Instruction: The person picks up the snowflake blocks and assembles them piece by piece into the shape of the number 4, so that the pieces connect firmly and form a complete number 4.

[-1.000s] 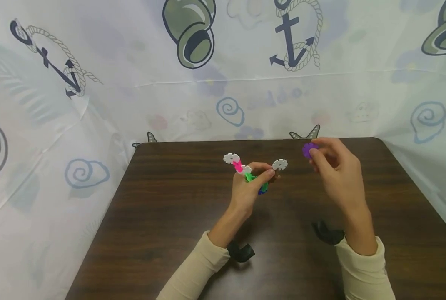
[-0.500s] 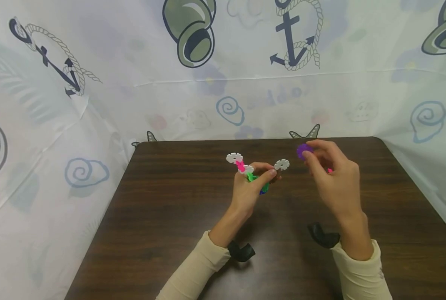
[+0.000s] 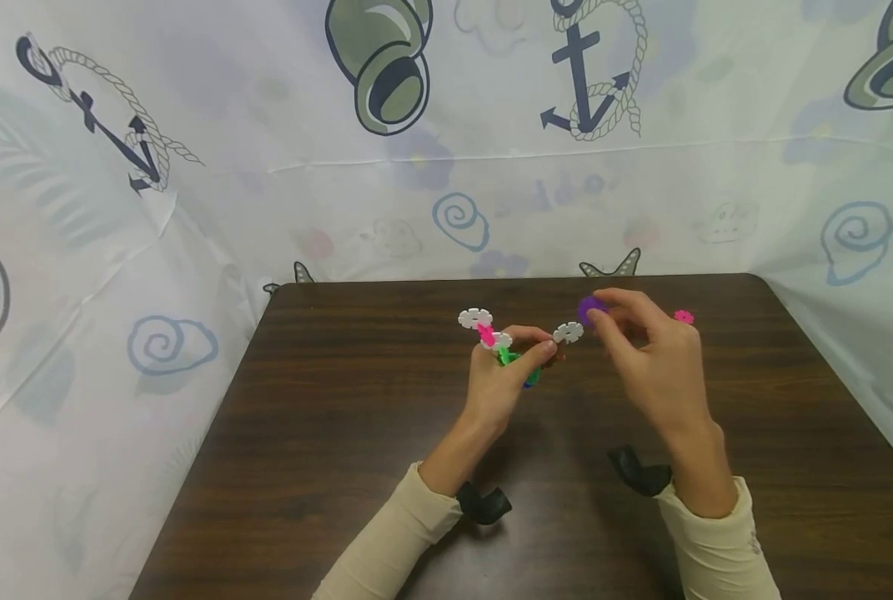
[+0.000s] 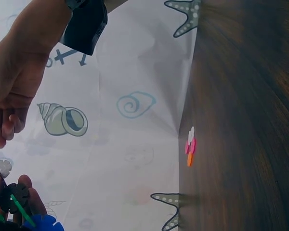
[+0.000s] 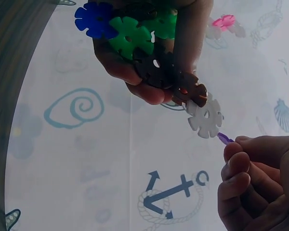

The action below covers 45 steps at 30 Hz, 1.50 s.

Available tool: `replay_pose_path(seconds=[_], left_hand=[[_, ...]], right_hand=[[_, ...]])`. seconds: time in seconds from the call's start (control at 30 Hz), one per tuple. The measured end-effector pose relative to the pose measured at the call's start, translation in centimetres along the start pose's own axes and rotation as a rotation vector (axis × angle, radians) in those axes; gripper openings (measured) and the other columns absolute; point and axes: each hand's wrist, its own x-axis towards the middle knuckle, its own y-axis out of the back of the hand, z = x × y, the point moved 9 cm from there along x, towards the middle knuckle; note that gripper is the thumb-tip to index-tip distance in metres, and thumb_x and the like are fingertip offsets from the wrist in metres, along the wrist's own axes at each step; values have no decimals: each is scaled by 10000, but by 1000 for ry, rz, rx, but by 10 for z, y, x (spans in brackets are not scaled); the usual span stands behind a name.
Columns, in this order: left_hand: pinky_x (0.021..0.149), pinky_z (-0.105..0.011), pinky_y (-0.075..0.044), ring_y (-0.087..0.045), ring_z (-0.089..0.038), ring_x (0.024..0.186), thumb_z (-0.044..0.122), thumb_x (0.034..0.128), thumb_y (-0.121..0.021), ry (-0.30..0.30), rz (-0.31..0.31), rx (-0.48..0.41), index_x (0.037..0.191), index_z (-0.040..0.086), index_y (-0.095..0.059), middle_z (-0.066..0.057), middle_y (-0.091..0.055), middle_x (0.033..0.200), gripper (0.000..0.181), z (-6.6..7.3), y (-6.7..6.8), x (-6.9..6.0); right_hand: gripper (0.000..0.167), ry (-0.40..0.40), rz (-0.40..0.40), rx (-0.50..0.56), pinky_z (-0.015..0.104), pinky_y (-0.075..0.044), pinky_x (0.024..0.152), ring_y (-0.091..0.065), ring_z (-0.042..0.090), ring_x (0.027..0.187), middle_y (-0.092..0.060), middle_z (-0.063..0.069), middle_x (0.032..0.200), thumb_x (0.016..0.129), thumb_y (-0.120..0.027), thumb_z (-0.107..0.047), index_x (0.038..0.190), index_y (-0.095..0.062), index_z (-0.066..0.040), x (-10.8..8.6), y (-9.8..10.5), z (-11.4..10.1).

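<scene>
Holding a purple notched disc (image 3: 590, 311) just beside the white end disc (image 3: 568, 332) of a chain (image 5: 149, 71)

Pinches the purple notched disc by its edge between thumb and fingertips of the right hand (image 3: 659, 367), other fingers curled and apparently holding nothing. Looks not yet slotted in; very near the white end disc, with contact or slim gap impossible to tell.

Grips the chain above the table (image 3: 326, 433) in the left hand (image 3: 491, 383), thumb and fingers closed round it near that end. Shows as done, judging by visible joins: white, pink, green, blue, dark and brown discs linked in one bent row, partly hidden by fingers. Leaves the purple join unmade.

Farther out, includes a small white, pink and orange cluster (image 4: 192, 145), seemingly on the table near its far edge, separate from the chain.

Offers no brand, label or readable writing; only printed anchors (image 3: 577, 83) and a blue spiral shell (image 3: 461, 222) among the pictures on the white backdrop cloth (image 3: 386, 192).
</scene>
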Motion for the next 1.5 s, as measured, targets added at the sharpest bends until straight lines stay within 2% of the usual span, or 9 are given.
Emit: replay_pose_path(seconds=[0.2,0.43,0.67,0.9,1.13,1.27,1.4,1.5], left_hand=[[828,-284,-630,-771,-151,840,71,936,-749,-20,3,-1,1022,-73,-717,-5,-782,872,170,1,-1,-1],[822,-292,-631,-773,-155,842,92,931,-762,-30,15,30,1019,-56,-730,-130,-786,922,175,1,1,0],[800,-288,-633,-773,-137,806,79,911,-780,-43,48,13,1007,-68,-736,-210,-779,910,181,2,3,-1],[825,-309,-638,-781,-140,807,84,912,-782,-47,56,-2,1008,-72,-742,-169,-787,922,187,2,5,-2],[828,-315,-639,-777,-143,797,72,912,-779,-58,44,-14,997,-91,-740,-155,-792,887,188,4,4,-3],[810,-307,-640,-777,-162,802,66,908,-782,-69,40,7,997,-92,-745,-212,-784,903,185,7,4,-3],[809,-309,-639,-787,-233,835,69,910,-780,-80,30,29,996,-86,-747,-270,-768,937,181,9,4,-2],[827,-316,-638,-788,-227,846,61,916,-771,-72,12,11,1003,-93,-734,-207,-782,922,181,8,3,-1]], right_hand=[[216,14,-10,-13,9,-447,664,-543,-132,647,-760,93,767,918,-751,-14,1133,-733,-13,-1,-1,-2],[233,-19,-56,-40,6,-456,660,-568,-53,635,-775,111,807,916,-757,-27,1148,-733,-17,-3,-6,-1],[209,26,-18,-67,8,-431,645,-538,-16,599,-757,91,755,908,-758,-14,1116,-743,-5,-4,-9,-6],[195,27,-3,-74,36,-413,585,-529,78,565,-746,90,740,918,-747,-16,1113,-747,-2,-5,-12,-9],[163,-12,-11,-26,49,-430,547,-525,-2,538,-727,72,706,934,-730,-20,1095,-754,-8,-4,-13,-5],[149,-45,-32,-11,81,-422,501,-526,-35,528,-717,51,688,950,-716,-35,1093,-760,-28,-4,-16,-2],[152,-53,-36,-15,84,-427,502,-538,-34,534,-721,46,692,958,-713,-52,1101,-763,-38,-4,-17,-2],[156,-53,-33,0,75,-442,525,-542,-44,546,-730,49,707,955,-719,-55,1104,-764,-42,-4,-17,-1]])
